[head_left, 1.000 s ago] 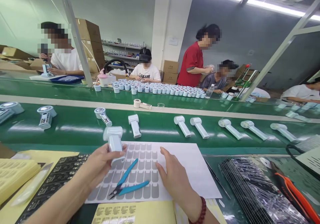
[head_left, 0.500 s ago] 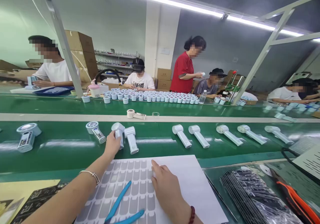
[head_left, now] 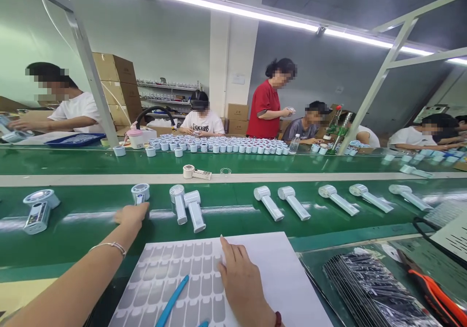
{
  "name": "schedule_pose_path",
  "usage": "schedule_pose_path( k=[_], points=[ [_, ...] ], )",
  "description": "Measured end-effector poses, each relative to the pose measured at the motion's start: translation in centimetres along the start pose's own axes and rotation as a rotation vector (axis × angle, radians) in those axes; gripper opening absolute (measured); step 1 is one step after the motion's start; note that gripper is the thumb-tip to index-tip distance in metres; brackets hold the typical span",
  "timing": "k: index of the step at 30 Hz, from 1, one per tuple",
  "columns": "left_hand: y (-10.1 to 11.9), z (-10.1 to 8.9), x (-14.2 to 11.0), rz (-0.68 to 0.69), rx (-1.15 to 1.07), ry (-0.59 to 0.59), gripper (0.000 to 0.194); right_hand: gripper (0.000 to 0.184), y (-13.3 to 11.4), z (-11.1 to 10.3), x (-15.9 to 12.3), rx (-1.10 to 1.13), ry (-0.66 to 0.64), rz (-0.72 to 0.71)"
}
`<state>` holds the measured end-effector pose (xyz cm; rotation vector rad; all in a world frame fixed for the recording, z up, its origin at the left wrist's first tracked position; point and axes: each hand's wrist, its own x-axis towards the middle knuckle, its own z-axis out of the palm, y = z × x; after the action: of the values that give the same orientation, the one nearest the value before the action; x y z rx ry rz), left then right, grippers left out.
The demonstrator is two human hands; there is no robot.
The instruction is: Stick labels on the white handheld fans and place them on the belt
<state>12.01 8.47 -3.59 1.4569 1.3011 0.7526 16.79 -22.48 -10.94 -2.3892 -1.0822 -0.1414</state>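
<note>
While the right hand (head_left: 241, 281) is lying open on the label sheet (head_left: 280, 273), the left hand (head_left: 132, 216) is covering a fan (head_left: 140, 190) beyond its far-left corner, grip unclear; plain-handled fans (head_left: 270, 206) beyond it are looking finished, a dark-panelled fan (head_left: 38, 216) leftward apparently pending.

1 head-worn view, forward and down
</note>
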Motion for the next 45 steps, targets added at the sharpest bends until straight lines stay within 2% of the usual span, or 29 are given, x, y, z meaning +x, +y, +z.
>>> schedule_pose_path(
  k=[2,4,7,10,11,13,16,18,20,23,27,33,45],
  points=[
    [0.5,-0.8,-2.0,-0.077,-0.057,0.003,0.022,0.057,0.1,0.2,0.0,0.047,0.034,0.009],
    [1.1,-1.8,-4.8,-0.075,-0.182,-0.063,0.008,0.054,0.2,0.0,0.1,0.121,0.041,0.018],
    [1.8,-3.8,-9.7,-0.019,-0.395,-0.193,0.022,0.050,0.1,-0.6,0.4,0.252,0.056,0.057],
    [0.9,-6.2,-14.2,-0.045,-0.466,-0.297,0.018,0.041,-0.2,-1.8,0.4,0.409,0.074,0.119],
    [0.2,-7.0,-15.5,-0.091,-0.465,-0.321,0.019,0.039,-0.4,-2.3,0.2,0.452,0.075,0.138],
    [-1.5,-8.1,-17.9,-0.295,-0.462,-0.361,0.025,0.040,-1.3,-3.4,-0.6,0.589,0.049,0.171],
    [-3.9,-8.5,-21.2,-0.611,-0.554,-0.382,0.027,0.052,-3.7,-5.2,-3.1,0.995,-0.070,0.228],
    [-4.8,-8.1,-23.1,-0.669,-0.681,-0.338,0.027,0.056,-5.7,-5.9,-5.2,1.266,-0.117,0.273],
    [-5.2,-7.4,-24.6,-0.665,-0.793,-0.263,0.023,0.052,-7.7,-6.2,-7.2,1.439,-0.147,0.307],
    [-5.4,-6.8,-26.0,-0.712,-0.885,-0.242,0.016,0.045,-9.9,-6.1,-9.2,1.551,-0.169,0.318],
    [-5.8,-6.9,-26.8,-0.787,-0.956,-0.279,0.012,0.042,-11.2,-6.0,-9.8,1.493,-0.144,0.318],
    [-5.2,-7.3,-27.6,-0.803,-1.006,-0.215,0.023,0.043,-11.9,-6.5,-9.8,1.473,-0.168,0.351],
    [-5.2,-7.5,-27.7,-0.816,-1.020,-0.200,0.021,0.040,-12.7,-6.8,-9.9,1.395,-0.125,0.366]
  ],
)
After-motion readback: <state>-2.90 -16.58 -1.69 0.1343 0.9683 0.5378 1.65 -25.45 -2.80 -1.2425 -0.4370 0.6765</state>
